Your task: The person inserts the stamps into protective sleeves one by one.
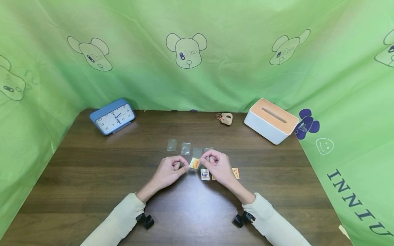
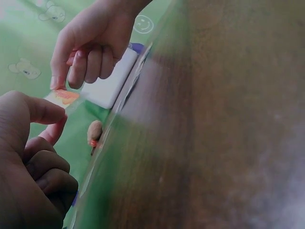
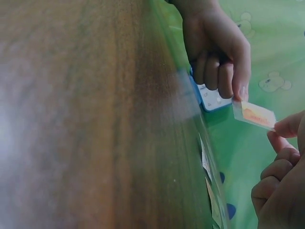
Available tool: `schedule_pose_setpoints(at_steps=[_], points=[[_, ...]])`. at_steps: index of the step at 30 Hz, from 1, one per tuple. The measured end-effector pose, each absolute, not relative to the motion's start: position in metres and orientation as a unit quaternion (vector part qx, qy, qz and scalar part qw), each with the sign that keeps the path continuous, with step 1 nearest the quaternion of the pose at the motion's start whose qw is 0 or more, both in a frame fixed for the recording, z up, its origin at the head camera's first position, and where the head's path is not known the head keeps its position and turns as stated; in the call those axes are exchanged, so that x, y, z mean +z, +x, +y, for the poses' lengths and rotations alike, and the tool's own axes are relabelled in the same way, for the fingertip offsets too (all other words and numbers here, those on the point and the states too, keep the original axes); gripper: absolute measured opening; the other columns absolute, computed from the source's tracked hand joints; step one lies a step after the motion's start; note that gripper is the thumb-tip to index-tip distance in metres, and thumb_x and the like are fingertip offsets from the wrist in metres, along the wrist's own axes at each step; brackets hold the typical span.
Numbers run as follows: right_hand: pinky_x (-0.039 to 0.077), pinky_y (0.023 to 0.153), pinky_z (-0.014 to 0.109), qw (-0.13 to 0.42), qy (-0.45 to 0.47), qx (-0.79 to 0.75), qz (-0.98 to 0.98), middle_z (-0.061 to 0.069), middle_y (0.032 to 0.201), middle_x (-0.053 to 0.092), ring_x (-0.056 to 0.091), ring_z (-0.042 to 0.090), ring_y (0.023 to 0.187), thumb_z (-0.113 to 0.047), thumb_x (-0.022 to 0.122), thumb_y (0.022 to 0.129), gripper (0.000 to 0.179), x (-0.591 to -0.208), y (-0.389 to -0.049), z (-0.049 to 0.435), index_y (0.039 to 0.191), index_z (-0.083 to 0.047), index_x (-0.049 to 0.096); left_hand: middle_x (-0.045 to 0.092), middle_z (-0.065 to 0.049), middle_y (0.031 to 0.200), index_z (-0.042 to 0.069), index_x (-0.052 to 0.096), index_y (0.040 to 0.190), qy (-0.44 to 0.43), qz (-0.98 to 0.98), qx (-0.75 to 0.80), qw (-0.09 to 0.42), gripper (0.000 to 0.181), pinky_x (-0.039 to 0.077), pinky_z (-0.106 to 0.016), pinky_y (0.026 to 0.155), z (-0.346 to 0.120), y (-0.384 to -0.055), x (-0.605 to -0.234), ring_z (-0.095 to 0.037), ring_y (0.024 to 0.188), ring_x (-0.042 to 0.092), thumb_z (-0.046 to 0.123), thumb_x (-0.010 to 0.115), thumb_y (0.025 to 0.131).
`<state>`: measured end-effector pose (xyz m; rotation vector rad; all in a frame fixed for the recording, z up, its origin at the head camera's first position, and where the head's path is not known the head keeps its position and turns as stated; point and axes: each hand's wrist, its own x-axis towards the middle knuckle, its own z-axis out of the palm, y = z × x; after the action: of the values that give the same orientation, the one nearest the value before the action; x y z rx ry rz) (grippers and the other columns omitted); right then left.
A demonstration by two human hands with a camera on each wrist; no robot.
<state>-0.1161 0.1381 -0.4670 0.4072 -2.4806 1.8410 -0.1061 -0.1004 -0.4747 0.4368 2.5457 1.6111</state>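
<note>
A small orange-and-yellow card [image 1: 194, 163] sits inside a clear plastic sleeve [image 3: 237, 111], raised between my two hands. My left hand [image 1: 167, 171] pinches one end of the sleeve between thumb and index finger. At the opposite end, the thumb and index finger of my right hand [image 1: 220, 169] pinch a corner. Both hands keep their other fingers curled in. In the right wrist view a clear margin of sleeve shows beside the card. Below the hands a picture card [image 1: 205, 174] lies on the table, and an orange card [image 1: 235, 173] shows past my right hand.
Several clear sleeves, one [image 1: 185, 148] among them, lie in a row beyond the hands on the wooden table [image 1: 147, 136]. Farther back are a blue clock [image 1: 114, 117], a small tan pouch-like object [image 1: 226, 118] and a white tissue box [image 1: 271, 121] with a wooden lid.
</note>
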Motion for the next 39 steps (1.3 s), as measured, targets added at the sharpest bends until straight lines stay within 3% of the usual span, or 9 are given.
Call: schedule_pose_setpoints(at_steps=[8, 19, 22, 24, 28, 32, 39], points=[[0.029, 0.056, 0.022, 0.022, 0.097, 0.581, -0.808, -0.007, 0.061, 0.038, 0.031, 0.003, 0.054, -0.011, 0.082, 0.099, 0.004, -0.468, -0.116, 0.151, 0.100, -0.007, 0.082, 0.029, 0.012, 0.059, 0.010, 0.080, 0.094, 0.113, 0.831, 0.543, 0.041, 0.005, 0.032, -0.024, 0.061, -0.114, -0.109, -0.478, -0.002, 0.055, 0.026, 0.012, 0.082, 0.098], [0.029, 0.057, 0.022, 0.037, 0.075, 0.573, -0.815, -0.007, 0.061, 0.037, 0.032, 0.004, 0.055, -0.007, 0.079, 0.100, 0.003, -0.471, -0.112, 0.173, 0.100, -0.005, 0.081, 0.035, 0.010, 0.059, -0.003, 0.079, 0.106, 0.013, 0.814, 0.580, 0.023, 0.017, 0.032, -0.025, 0.060, -0.154, -0.125, -0.472, -0.003, 0.055, 0.031, 0.013, 0.079, 0.101], [0.029, 0.057, 0.022, 0.040, 0.070, 0.571, -0.817, -0.007, 0.060, 0.037, 0.033, 0.004, 0.055, -0.007, 0.079, 0.100, 0.003, -0.472, -0.111, 0.178, 0.099, -0.005, 0.081, 0.043, 0.009, 0.061, -0.006, 0.078, 0.109, -0.017, 0.809, 0.587, 0.021, 0.021, 0.034, -0.025, 0.061, -0.168, -0.131, -0.470, -0.003, 0.057, 0.035, 0.014, 0.077, 0.102], [0.029, 0.057, 0.022, 0.043, 0.070, 0.572, -0.816, -0.007, 0.061, 0.037, 0.033, 0.004, 0.055, -0.007, 0.079, 0.100, 0.003, -0.472, -0.111, 0.180, 0.099, -0.004, 0.081, 0.057, 0.005, 0.065, -0.007, 0.078, 0.111, -0.042, 0.810, 0.585, 0.021, 0.023, 0.038, -0.024, 0.064, -0.177, -0.134, -0.469, -0.005, 0.061, 0.044, 0.015, 0.077, 0.103], [0.028, 0.057, 0.022, 0.046, 0.071, 0.574, -0.815, -0.008, 0.061, 0.037, 0.033, 0.003, 0.055, -0.008, 0.080, 0.100, 0.004, -0.474, -0.111, 0.183, 0.099, -0.004, 0.081, 0.079, -0.005, 0.087, -0.005, 0.079, 0.114, -0.091, 0.830, 0.549, 0.026, 0.028, 0.044, -0.025, 0.072, -0.193, -0.141, -0.468, -0.009, 0.076, 0.058, 0.021, 0.076, 0.104], [0.026, 0.056, 0.021, 0.048, 0.071, 0.574, -0.814, -0.007, 0.061, 0.037, 0.032, 0.003, 0.054, -0.008, 0.080, 0.101, 0.004, -0.476, -0.111, 0.185, 0.099, -0.005, 0.081, 0.083, -0.010, 0.094, -0.004, 0.081, 0.114, -0.114, 0.851, 0.512, 0.029, 0.030, 0.045, -0.027, 0.074, -0.202, -0.144, -0.468, -0.012, 0.079, 0.060, 0.024, 0.077, 0.103], [0.026, 0.056, 0.021, 0.051, 0.070, 0.577, -0.812, -0.007, 0.061, 0.037, 0.033, 0.003, 0.054, -0.009, 0.080, 0.101, 0.004, -0.476, -0.112, 0.185, 0.098, -0.006, 0.082, 0.080, -0.001, 0.084, 0.003, 0.084, 0.106, -0.115, 0.883, 0.454, 0.025, 0.028, 0.049, -0.031, 0.071, -0.213, -0.155, -0.481, -0.016, 0.080, 0.064, 0.029, 0.079, 0.097]])
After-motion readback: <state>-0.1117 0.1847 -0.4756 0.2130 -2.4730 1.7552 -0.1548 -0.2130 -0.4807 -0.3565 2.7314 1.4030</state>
